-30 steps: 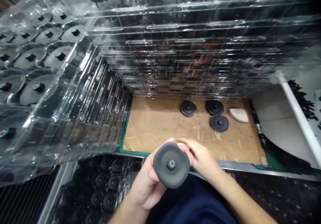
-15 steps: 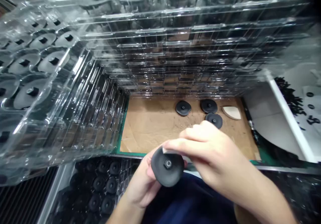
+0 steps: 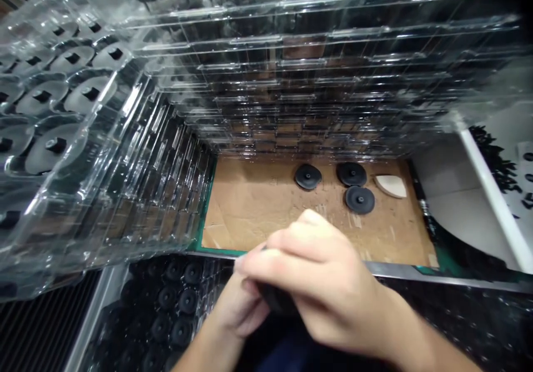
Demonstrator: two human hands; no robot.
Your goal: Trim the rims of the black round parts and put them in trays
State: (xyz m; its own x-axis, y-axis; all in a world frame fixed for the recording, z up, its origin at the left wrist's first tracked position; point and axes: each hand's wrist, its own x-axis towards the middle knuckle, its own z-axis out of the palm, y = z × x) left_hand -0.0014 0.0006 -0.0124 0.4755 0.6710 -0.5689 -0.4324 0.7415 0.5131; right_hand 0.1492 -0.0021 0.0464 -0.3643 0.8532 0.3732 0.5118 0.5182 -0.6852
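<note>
Low in the middle, in front of my body, my left hand is closed around a dark rounded disc, gripping it from below and the left. My right hand lies over the disc, its fingers curled together at the upper left edge. It hides most of the disc, and what its fingertips hold, if anything, does not show. Beyond the hands, similar black discs with a small central stub rest on a brown cardboard sheet: one disc stands alone, another is by a third.
Tall stacks of clear plastic trays rise at the left and back, with discs in the left top tray. A pale wedge-shaped pad lies on the cardboard's right. A white panel edge stands at right. More discs sit below left.
My right hand has moved left and down across the disc, now covering most of its face. The disc appears tilted. The view has shifted slightly.
</note>
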